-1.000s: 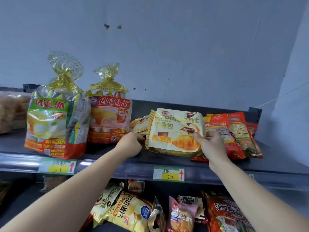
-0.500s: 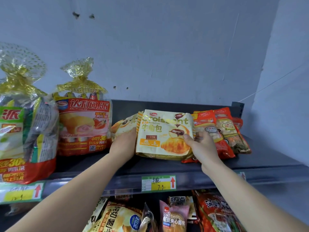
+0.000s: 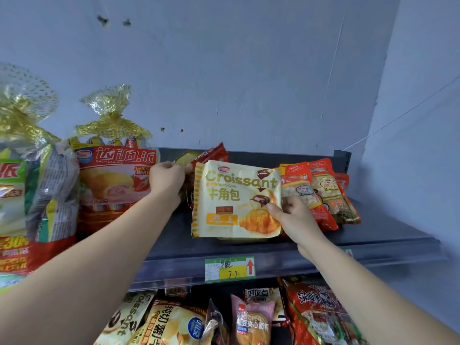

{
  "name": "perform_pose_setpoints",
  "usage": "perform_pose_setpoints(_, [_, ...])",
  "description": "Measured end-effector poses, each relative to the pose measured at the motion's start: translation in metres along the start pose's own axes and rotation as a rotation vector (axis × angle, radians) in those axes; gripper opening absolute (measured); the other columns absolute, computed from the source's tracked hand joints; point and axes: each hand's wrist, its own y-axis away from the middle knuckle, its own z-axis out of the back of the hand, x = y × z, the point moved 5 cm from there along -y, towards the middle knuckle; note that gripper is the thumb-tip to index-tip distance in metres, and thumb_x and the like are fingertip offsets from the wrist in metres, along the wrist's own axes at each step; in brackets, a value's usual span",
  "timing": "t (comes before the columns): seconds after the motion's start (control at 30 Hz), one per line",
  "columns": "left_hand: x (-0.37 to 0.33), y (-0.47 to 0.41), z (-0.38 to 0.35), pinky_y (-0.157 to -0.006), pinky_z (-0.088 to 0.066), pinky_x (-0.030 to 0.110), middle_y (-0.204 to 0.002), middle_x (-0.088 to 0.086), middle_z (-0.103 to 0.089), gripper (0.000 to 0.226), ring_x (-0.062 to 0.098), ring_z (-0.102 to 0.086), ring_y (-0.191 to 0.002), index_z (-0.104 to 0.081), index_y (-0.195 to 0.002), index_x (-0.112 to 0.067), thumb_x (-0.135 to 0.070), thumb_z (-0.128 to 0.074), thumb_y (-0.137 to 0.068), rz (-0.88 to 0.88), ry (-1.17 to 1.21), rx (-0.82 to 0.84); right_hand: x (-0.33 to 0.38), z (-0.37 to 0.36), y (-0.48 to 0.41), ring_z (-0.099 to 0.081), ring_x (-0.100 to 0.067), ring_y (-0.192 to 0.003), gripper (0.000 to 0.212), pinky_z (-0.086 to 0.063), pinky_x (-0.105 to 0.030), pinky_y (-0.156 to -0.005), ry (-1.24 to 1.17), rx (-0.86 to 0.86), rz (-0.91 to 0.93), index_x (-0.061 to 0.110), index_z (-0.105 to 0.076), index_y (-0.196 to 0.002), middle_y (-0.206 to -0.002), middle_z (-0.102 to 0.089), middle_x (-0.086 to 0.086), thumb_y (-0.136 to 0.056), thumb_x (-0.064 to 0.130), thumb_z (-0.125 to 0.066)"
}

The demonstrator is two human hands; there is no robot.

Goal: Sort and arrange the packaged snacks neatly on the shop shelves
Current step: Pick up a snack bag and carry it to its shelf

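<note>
My left hand [image 3: 166, 179] is up at the top shelf [image 3: 373, 236], knuckles toward me, fingers curled tight onto the edge of a red-edged packet [image 3: 211, 153]. Just left of that hand stands the strawberry pie bag [image 3: 117, 180], upright with its gold-tied top against the wall. Further left is the green pie bag [image 3: 27, 195], also upright and cut off by the edge of view.

The red-edged packet sits tucked behind the croissant packet [image 3: 236, 200], and only its top corner and a strip down the left side poke out. The croissant packet is right between my two hands, standing close to upright with its front facing me. Its left edge is just beside my left wrist. I can't tell whether its bottom edge rests on the shelf or hangs just above it.

My right hand [image 3: 296, 217] holds that packet by its lower right side, with the thumb pressed across the printed croissant and the fingers wrapped round behind. Touching the back of that hand are the orange-red packets [image 3: 328, 192], which lean against the rear of the shelf and overlap one another.

Below, on the shelf lip, is a green and yellow price tag [image 3: 230, 268], almost straight under the croissant packet. On the lower shelf I see another croissant bag [image 3: 124, 317], a yellow crisp bag [image 3: 171, 324], a pink red-bean bread [image 3: 251, 317] and a red packet [image 3: 318, 317].
</note>
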Motion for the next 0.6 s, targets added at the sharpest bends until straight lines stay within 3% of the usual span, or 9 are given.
perform_pose_setpoints(0.17, [-0.033,0.018,0.005,-0.056,-0.054,0.028,-0.064,0.007,-0.065,0.016,0.017,-0.061,-0.053,-0.056,-0.077,-0.008,-0.004,-0.065,-0.089,-0.097,0.135,0.011,0.006,-0.004,0.004,-0.055,-0.016,-0.103,0.044,-0.044,-0.029,-0.081,0.083,-0.01,0.029,0.015,-0.047,-0.122,-0.112,-0.056,0.002,-0.087,0.031,-0.067])
perform_pose_setpoints(0.27, [-0.053,0.035,0.011,-0.054,-0.053,0.028,-0.052,0.0,-0.063,0.021,0.016,-0.06,-0.049,-0.053,-0.073,-0.01,-0.004,-0.066,-0.088,-0.208,0.158,0.021,0.009,-0.009,0.007,-0.06,-0.017,-0.096,0.042,-0.049,-0.031,-0.076,0.176,-0.044,0.056,0.015,-0.05,-0.114,-0.108,-0.062,0.0,-0.084,0.039,-0.068])
perform_pose_setpoints(0.37, [-0.07,0.057,0.014,-0.058,-0.055,0.032,-0.059,0.001,-0.065,0.022,0.017,-0.062,-0.051,-0.052,-0.072,-0.01,-0.005,-0.067,-0.088,-0.33,0.169,0.02,0.017,-0.014,0.011,-0.061,-0.02,-0.097,0.05,-0.052,-0.037,-0.078,0.343,-0.095,0.066,0.015,-0.052,-0.112,-0.1,-0.06,0.003,-0.081,0.052,-0.066])
perform_pose_setpoints(0.47, [-0.08,0.085,0.019,-0.063,-0.059,0.037,-0.067,0.006,-0.067,0.021,0.019,-0.065,-0.056,-0.054,-0.072,-0.012,-0.009,-0.068,-0.087,-0.459,0.113,-0.011,0.028,-0.019,0.017,-0.052,-0.026,-0.115,0.073,-0.046,-0.036,-0.081,0.495,-0.197,0.133,0.012,-0.045,-0.13,-0.122,-0.052,-0.006,-0.077,0.059,-0.065])
perform_pose_setpoints(0.53, [-0.08,0.105,0.021,-0.059,-0.059,0.037,-0.067,0.008,-0.067,0.02,0.019,-0.067,-0.056,-0.055,-0.072,-0.012,-0.008,-0.068,-0.087,-0.581,-0.019,-0.006,0.046,-0.025,0.027,-0.056,-0.023,-0.111,0.063,-0.047,-0.035,-0.08,0.325,-0.215,0.249,0.016,-0.05,-0.125,-0.119,-0.058,-0.003,-0.08,0.059,-0.062])
perform_pose_setpoints(0.6, [-0.07,0.124,0.023,-0.06,-0.057,0.04,-0.067,0.006,-0.067,0.023,0.021,-0.067,-0.06,-0.055,-0.069,-0.017,-0.009,-0.07,-0.086,-0.713,-0.213,0.02,0.067,-0.036,0.04,-0.065,-0.017,-0.093,0.048,-0.047,-0.032,-0.076,-0.119,-0.045,0.231,0.02,-0.062,-0.105,-0.098,-0.069,0.001,-0.085,0.063,-0.05])
